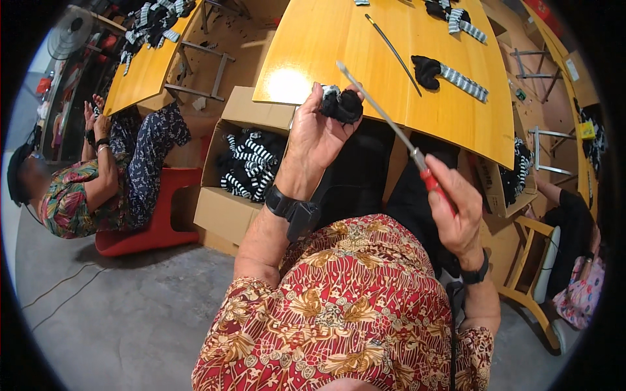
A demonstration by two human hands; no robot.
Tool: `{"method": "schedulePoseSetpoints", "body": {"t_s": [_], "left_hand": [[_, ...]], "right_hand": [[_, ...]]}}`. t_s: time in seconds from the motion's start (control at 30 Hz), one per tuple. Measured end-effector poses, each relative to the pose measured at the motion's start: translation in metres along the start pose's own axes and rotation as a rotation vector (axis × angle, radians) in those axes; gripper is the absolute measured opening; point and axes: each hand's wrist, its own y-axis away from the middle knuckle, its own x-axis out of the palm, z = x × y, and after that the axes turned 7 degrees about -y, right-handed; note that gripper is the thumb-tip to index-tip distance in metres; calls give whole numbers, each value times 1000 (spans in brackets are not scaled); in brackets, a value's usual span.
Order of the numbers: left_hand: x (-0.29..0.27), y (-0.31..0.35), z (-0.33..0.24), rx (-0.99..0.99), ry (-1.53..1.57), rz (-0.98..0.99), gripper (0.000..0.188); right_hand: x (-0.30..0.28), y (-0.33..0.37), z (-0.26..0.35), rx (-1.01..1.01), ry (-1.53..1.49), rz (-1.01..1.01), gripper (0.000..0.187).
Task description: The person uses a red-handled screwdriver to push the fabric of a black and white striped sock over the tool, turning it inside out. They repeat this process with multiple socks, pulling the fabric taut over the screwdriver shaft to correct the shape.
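Above my lap, near the table's edge, my left hand (318,129) holds a bunched black sock (350,106) with a grey-white patch. The fingers curl round it from below. My right hand (456,207) is closed on the red handle of a long screwdriver-like tool (386,117). Its metal shaft points up and to the left, and the tip passes above the sock, apart from it as far as I can see. On the table beyond lies another black sock with a striped leg (462,83).
A yellow wooden table (313,49) bears a thin dark rod (394,55) and more socks (456,16). Left of my legs, a cardboard box (225,215) holds black-and-white striped socks. Another box (499,186) stands right. A co-worker (85,195) sits left on a red chair (171,215).
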Motion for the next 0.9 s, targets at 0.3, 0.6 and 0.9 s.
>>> {"method": "schedulePoseSetpoints", "body": {"t_s": [0.3,0.6,0.9], "left_hand": [[26,1,2,93,-24,-17,50],[25,4,4,77,-15,-12,53],[27,7,10,24,-8,15,49]], "right_hand": [[2,28,-3,-84,70,59,51],[-4,36,1,-28,37,44,49],[0,35,-4,16,18,-9,47]]}}
